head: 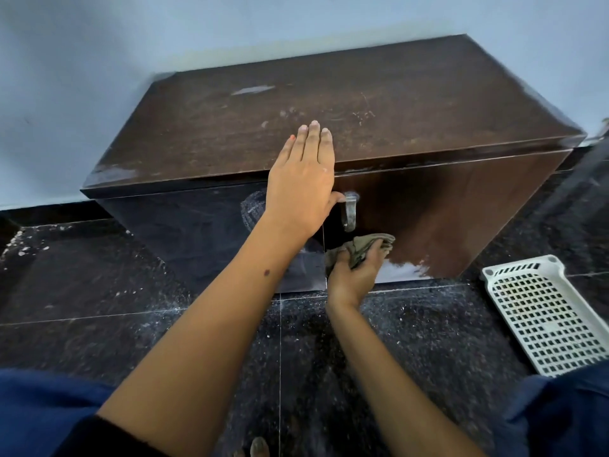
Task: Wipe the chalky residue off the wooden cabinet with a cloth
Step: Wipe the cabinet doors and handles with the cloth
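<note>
A low dark wooden cabinet stands against the wall, with pale chalky smears on its top and a white patch low on the right door. My left hand lies flat over the top's front edge, fingers together, thumb beside the metal door handle. My right hand is shut on a bunched grey-green cloth pressed against the right door, just below the handle and left of the white patch.
A white perforated plastic basket lies on the dark speckled tile floor at the right. White dust and crumbs are scattered on the floor at the left. Blue-clad knees frame the bottom corners.
</note>
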Demonstrator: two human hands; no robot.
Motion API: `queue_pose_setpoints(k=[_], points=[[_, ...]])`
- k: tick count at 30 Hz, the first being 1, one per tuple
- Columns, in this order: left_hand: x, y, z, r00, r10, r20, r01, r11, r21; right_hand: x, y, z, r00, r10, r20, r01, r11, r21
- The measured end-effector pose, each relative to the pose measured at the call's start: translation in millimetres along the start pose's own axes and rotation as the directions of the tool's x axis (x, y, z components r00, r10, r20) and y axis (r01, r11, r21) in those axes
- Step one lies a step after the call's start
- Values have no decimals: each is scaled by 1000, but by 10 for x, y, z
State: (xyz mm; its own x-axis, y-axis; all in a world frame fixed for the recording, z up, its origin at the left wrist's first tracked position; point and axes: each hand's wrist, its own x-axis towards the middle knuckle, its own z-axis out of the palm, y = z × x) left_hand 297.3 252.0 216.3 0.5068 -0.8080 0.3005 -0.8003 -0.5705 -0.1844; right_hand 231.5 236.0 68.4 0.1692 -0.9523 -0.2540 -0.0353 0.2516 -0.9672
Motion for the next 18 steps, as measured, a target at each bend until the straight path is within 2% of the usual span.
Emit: queue_pose_setpoints(k=[3, 5, 7, 9, 12, 15, 18], points=[[7, -6, 8, 1000, -3, -3, 3, 1000, 5, -121, 91, 47, 997, -27, 68, 32, 997, -67], [5, -4, 11, 1000, -3, 0, 3, 1000, 11, -74, 129, 13, 991, 98, 90, -94, 994, -47], [4, -3, 16, 1000, -3, 1, 3, 1000, 13, 73, 96, -61, 952, 295, 77, -302, 948, 100], [6, -5, 21, 1000, -5, -4, 5, 1000, 9, 237, 59, -134, 926, 376, 35, -375, 906, 197], [7, -5, 26, 1000, -7, -12, 7, 1000, 6, 177, -1, -103, 949, 316, -21, -310, 942, 130], [5, -3, 27, 1000, -8, -13, 8, 1000, 5, -120, 10, 76, 964, 255, 77, -262, 960, 102], [3, -14, 24, 1000, -8, -18, 8, 1000, 7, -306, 85, 165, 930, 313, 191, -329, 943, 56]])
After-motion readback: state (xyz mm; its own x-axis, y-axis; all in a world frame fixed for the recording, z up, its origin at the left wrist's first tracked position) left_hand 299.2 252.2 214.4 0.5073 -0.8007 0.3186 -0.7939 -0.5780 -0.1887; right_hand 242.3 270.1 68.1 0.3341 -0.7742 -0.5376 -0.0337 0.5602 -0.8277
